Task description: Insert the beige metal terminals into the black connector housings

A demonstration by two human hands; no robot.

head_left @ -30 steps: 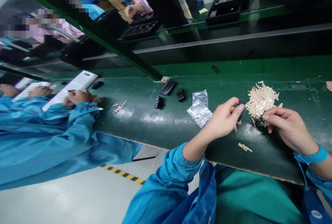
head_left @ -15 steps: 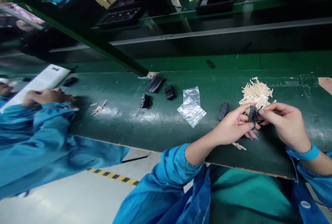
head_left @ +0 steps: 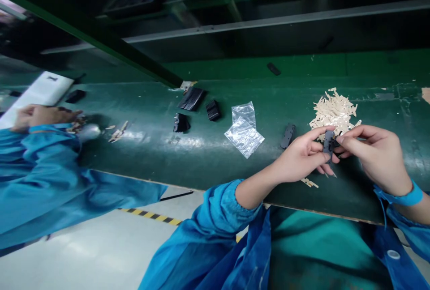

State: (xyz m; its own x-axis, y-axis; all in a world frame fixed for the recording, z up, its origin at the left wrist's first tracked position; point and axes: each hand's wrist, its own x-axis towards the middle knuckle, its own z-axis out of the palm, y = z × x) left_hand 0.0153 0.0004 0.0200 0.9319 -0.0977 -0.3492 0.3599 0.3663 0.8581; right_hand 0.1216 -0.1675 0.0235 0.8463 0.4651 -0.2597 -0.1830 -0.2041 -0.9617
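Glossy green belt, matt black plastic

The conveyor belt (head_left: pixel 208 155) shines wetly; the small black part (head_left: pixel 328 142) looks dull plastic; the bag (head_left: pixel 244 130) is clear crinkled film.

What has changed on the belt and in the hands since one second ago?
The left hand and right hand have come together on one small black part. Another black part now lies on the belt, left of the hands. The pale strip pile and plastic bag are unchanged.

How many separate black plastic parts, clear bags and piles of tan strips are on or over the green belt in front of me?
Black plastic parts: 6, namely the one held by the left hand and right hand at, plus
Clear bags: 1
Piles of tan strips: 1
Total: 8
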